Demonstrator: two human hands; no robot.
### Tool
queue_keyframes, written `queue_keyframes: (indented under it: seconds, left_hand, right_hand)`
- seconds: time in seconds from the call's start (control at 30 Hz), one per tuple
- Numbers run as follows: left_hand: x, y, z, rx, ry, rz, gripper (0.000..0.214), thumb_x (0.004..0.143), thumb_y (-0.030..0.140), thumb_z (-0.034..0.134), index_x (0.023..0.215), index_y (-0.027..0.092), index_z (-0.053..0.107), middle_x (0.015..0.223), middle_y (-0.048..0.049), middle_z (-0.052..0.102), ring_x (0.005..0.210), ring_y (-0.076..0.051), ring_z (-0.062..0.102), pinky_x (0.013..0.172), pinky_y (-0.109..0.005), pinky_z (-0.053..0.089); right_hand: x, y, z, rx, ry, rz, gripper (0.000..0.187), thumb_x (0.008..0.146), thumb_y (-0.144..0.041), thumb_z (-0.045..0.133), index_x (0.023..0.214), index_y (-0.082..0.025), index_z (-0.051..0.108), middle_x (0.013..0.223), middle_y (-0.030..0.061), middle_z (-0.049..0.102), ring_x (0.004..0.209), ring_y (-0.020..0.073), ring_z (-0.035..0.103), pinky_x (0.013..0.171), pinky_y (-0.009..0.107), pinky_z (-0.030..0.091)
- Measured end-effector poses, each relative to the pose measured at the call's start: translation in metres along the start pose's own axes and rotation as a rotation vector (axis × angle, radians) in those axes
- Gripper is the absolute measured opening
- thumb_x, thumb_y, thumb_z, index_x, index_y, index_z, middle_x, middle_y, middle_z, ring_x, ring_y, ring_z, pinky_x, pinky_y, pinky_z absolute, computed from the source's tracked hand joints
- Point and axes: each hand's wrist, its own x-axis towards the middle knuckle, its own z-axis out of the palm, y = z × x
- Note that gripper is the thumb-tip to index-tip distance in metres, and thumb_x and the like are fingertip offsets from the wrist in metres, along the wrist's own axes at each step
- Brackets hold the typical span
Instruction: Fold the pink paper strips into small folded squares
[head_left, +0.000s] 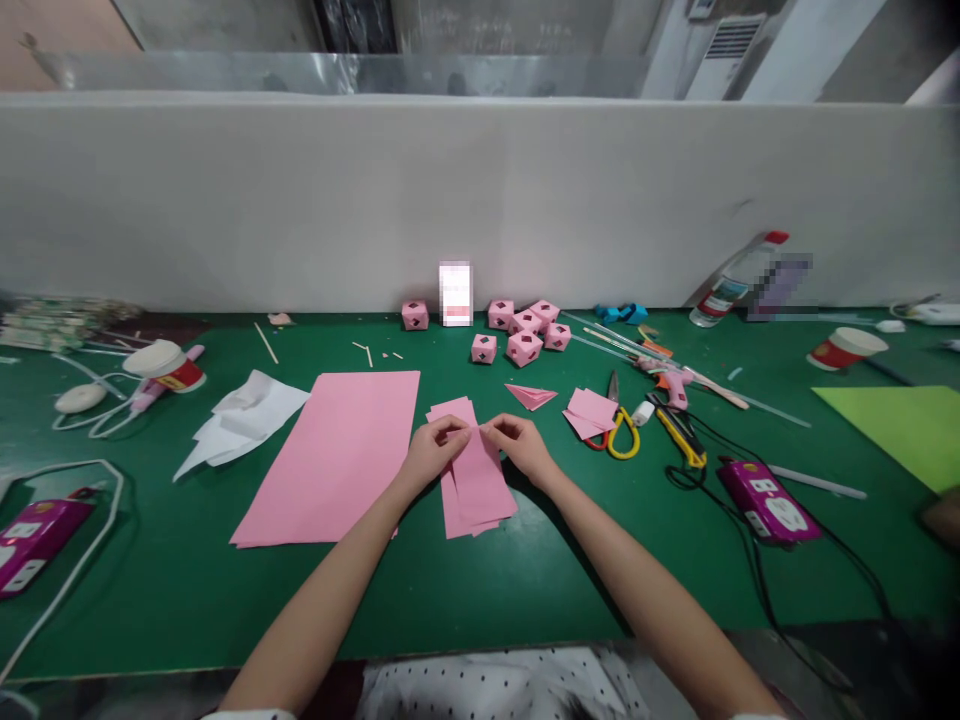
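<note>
In the middle of the table lies a small stack of pink paper strips (pixel 476 495), fanned slightly out of line. Over its upper half my left hand (pixel 435 450) and my right hand (pixel 525 448) face each other, fingertips a short way apart. Each hand is closed in a pinch on a pink paper piece; its exact shape is partly hidden by the fingers. Left of the hands lie large pink paper sheets (pixel 337 455). A folded pink paper triangle (pixel 531 397) and some pink paper squares (pixel 590 412) lie to the right.
Several pink paper cubes (pixel 523 348) stand by the partition, near a lit phone (pixel 456 295). Yellow-handled scissors (pixel 623 435), a utility knife (pixel 681 437), a glue gun (pixel 675 384) and a purple power strip (pixel 769 500) with cables lie right. White crumpled paper (pixel 240 420) lies left.
</note>
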Motion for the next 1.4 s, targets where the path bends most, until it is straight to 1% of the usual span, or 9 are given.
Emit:
queue_keyframes:
  seconds: [0.1,0.27,0.53,0.8,1.0,1.13,1.23,1.33,1.4]
  left_hand:
    - [0.002,0.001,0.000,0.029,-0.011,-0.016,0.013,0.075,0.027,0.060,0.077,0.015,0.065,0.080,-0.0042,0.067,0.078,-0.017,0.061,0.073,-0.026,0.046]
    - [0.001,0.004,0.000,0.065,-0.046,-0.043,0.007,0.072,0.020,0.054,0.069,0.015,0.059,0.068,-0.0004,0.060,0.065,-0.013,0.056,0.063,-0.023,0.043]
    - [-0.001,0.008,-0.007,0.099,-0.035,-0.051,0.007,0.068,0.015,0.050,0.065,0.017,0.056,0.058,0.0023,0.054,0.056,-0.012,0.051,0.056,-0.022,0.039]
    - [-0.001,0.010,-0.013,0.139,-0.020,-0.037,0.007,0.070,0.017,0.050,0.064,0.018,0.054,0.063,0.0019,0.054,0.058,-0.011,0.049,0.056,-0.022,0.038]
    - [-0.001,0.007,-0.012,0.201,0.039,-0.052,0.008,0.070,0.017,0.049,0.064,0.018,0.055,0.062,0.0021,0.055,0.058,-0.012,0.050,0.056,-0.022,0.038]
    - [-0.004,0.005,-0.014,0.285,0.016,0.007,0.007,0.070,0.015,0.050,0.066,0.018,0.055,0.062,0.0025,0.055,0.059,-0.012,0.052,0.058,-0.022,0.038]
    - [-0.005,0.003,-0.017,0.307,0.017,-0.002,0.008,0.070,0.014,0.050,0.064,0.018,0.054,0.060,0.0029,0.054,0.057,-0.011,0.052,0.057,-0.022,0.038]
    - [-0.004,0.001,-0.019,0.212,0.031,-0.040,0.007,0.075,0.016,0.049,0.073,0.018,0.057,0.064,0.0019,0.058,0.058,-0.012,0.057,0.058,-0.023,0.042]
    - [-0.004,0.002,-0.018,0.134,0.030,-0.030,0.018,0.077,0.019,0.053,0.093,0.018,0.060,0.081,-0.0018,0.064,0.067,-0.013,0.062,0.061,-0.023,0.046]
  right_hand:
    - [-0.003,0.002,0.003,-0.068,-0.060,-0.042,0.027,0.077,-0.044,0.065,0.073,-0.017,0.064,0.061,-0.0009,0.058,0.056,0.0116,0.050,0.055,0.024,0.041]
    - [-0.007,-0.001,0.006,-0.131,-0.022,-0.072,0.023,0.076,-0.039,0.065,0.071,-0.017,0.065,0.066,0.0006,0.062,0.061,0.0134,0.054,0.059,0.025,0.042]
    - [-0.004,-0.006,0.003,-0.019,0.058,-0.002,0.025,0.071,-0.041,0.068,0.066,-0.016,0.064,0.060,-0.0012,0.058,0.056,0.0116,0.048,0.055,0.024,0.038]
    - [-0.004,-0.008,0.000,0.082,0.138,0.056,0.024,0.069,-0.040,0.070,0.066,-0.017,0.065,0.060,-0.0010,0.059,0.057,0.0119,0.048,0.055,0.024,0.036]
    - [-0.003,-0.008,0.003,0.101,0.135,0.055,0.024,0.068,-0.040,0.072,0.068,-0.017,0.068,0.063,0.0001,0.062,0.060,0.0131,0.051,0.060,0.026,0.039]
    - [-0.003,-0.006,0.001,0.111,0.154,0.062,0.023,0.067,-0.039,0.072,0.067,-0.016,0.067,0.064,-0.0001,0.062,0.062,0.0132,0.051,0.060,0.025,0.040]
    - [-0.001,-0.002,-0.005,0.170,0.202,0.059,0.024,0.067,-0.039,0.073,0.066,-0.017,0.065,0.064,-0.0011,0.061,0.061,0.0124,0.050,0.058,0.024,0.039]
    - [0.000,0.002,-0.009,0.251,0.243,0.065,0.025,0.069,-0.042,0.073,0.070,-0.017,0.066,0.064,-0.0020,0.059,0.057,0.0106,0.046,0.053,0.022,0.035]
    - [0.001,0.003,-0.010,0.295,0.263,0.068,0.027,0.071,-0.044,0.072,0.077,-0.018,0.068,0.066,-0.0018,0.059,0.056,0.0102,0.046,0.052,0.022,0.035]
